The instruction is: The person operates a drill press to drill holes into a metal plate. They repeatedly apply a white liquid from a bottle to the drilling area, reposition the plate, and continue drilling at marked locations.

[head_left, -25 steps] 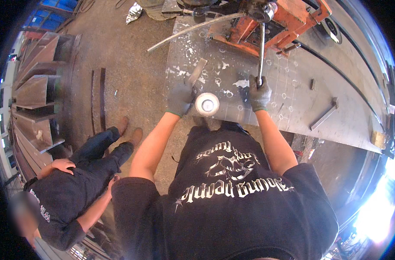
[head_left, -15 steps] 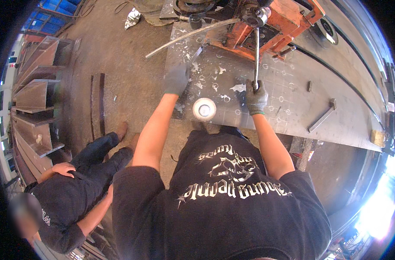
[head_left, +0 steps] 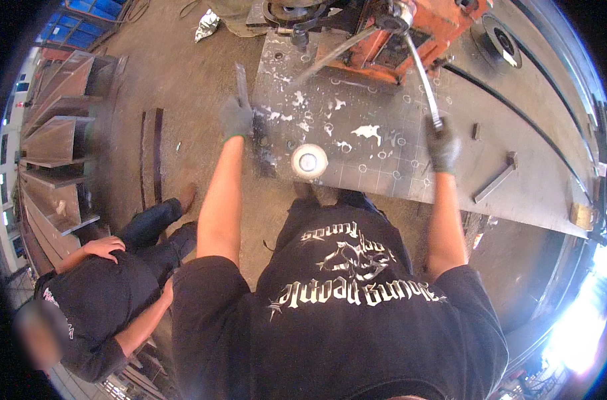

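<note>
Spanning the upper view, a chalk-marked steel plate point(head_left: 397, 160) lies over a concrete floor point(head_left: 183, 80), its near edge against the worker. An orange machine point(head_left: 410, 40) sits at its far side. The right hand point(head_left: 442, 143) grips the machine's lever point(head_left: 423, 77); the left hand point(head_left: 237, 117), now farther out, clasps a flat bar point(head_left: 241, 80) at the plate's left edge.
</note>
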Available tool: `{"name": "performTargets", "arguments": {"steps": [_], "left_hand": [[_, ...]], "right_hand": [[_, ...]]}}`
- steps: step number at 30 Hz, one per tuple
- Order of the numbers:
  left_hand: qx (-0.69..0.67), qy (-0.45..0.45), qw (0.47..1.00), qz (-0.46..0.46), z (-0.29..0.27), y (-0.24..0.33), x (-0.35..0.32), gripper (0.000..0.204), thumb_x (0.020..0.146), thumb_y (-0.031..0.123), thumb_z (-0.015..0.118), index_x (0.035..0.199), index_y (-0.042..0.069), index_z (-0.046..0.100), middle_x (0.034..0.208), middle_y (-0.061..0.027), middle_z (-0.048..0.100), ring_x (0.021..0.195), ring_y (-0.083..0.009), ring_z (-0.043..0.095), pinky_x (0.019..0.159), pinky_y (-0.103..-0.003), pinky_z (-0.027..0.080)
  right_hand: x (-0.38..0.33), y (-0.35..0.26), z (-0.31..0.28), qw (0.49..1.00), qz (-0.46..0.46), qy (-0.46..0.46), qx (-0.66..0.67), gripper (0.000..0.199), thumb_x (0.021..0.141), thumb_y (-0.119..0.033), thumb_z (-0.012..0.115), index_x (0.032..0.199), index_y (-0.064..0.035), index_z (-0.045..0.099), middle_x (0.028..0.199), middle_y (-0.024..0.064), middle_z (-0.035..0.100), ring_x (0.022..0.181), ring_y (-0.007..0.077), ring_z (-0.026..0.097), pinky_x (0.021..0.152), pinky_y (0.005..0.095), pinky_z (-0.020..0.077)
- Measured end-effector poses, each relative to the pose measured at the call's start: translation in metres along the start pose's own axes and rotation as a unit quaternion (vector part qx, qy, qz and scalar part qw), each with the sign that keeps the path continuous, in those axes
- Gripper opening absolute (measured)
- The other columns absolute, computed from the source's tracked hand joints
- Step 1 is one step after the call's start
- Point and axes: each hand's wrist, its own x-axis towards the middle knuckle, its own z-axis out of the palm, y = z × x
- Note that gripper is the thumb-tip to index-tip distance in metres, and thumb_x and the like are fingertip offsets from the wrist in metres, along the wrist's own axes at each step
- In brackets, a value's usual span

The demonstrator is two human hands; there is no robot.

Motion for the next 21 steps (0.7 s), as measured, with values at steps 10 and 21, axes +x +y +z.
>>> {"name": "performTargets", "arguments": {"steps": [10, 21], "left_hand": [[-0.054, -0.054, 0.994, 0.074, 0.016, 0.014, -0.092, 0.035, 0.102, 0.034, 0.064, 0.113, 0.001, 0.068, 0.118, -0.0299, 0.070, 0.107, -0.0487, 0.067, 0.092, -0.055, 0.053], [-0.179, 0.343, 0.902, 0.193, -0.258, 0.117, 0.061, 0.051, 0.104, 0.043, 0.061, 0.123, -0.005, 0.067, 0.114, -0.0239, 0.073, 0.106, -0.0392, 0.070, 0.096, -0.047, 0.052]], "right_hand": [[0.206, 0.028, -0.228, 0.939, -0.249, 0.110, -0.210, 0.037, 0.095, -0.041, 0.077, 0.108, -0.0081, 0.067, 0.091, 0.0202, 0.072, 0.081, 0.0416, 0.071, 0.069, 0.0472, 0.0535], [0.096, -0.037, -0.257, 0.966, -0.052, 0.090, -0.235, 0.055, 0.089, -0.056, 0.081, 0.122, -0.0129, 0.073, 0.100, 0.0100, 0.079, 0.089, 0.0253, 0.077, 0.078, 0.0378, 0.0581]]}}
